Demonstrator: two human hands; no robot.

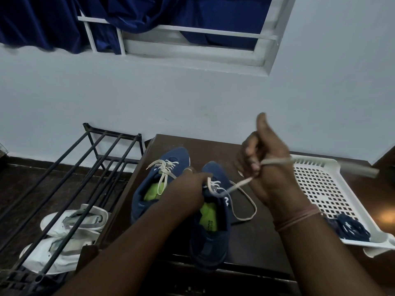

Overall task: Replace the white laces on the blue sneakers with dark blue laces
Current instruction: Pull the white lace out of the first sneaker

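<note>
The left hand [192, 184] is gripping the right blue sneaker [210, 229] on the counter [252, 242] while the right hand [265, 165], fingers curled, is pinching its white lace [239, 184]. Better to be pulling straight along the eyelets, bracing firmly; dark blue laces [350, 227] are waiting in the white basket [320, 189].

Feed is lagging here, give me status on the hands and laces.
Left hand gripping right sneaker. Right hand pulling its white lace out, partly unthreaded. Left sneaker laced. Dark blue laces in white basket. Nothing obstructing.

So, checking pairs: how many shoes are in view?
4. Two blue sneakers on the table, left and right; two white shoes under the rack, upper and lower. Others may be hidden.
</note>
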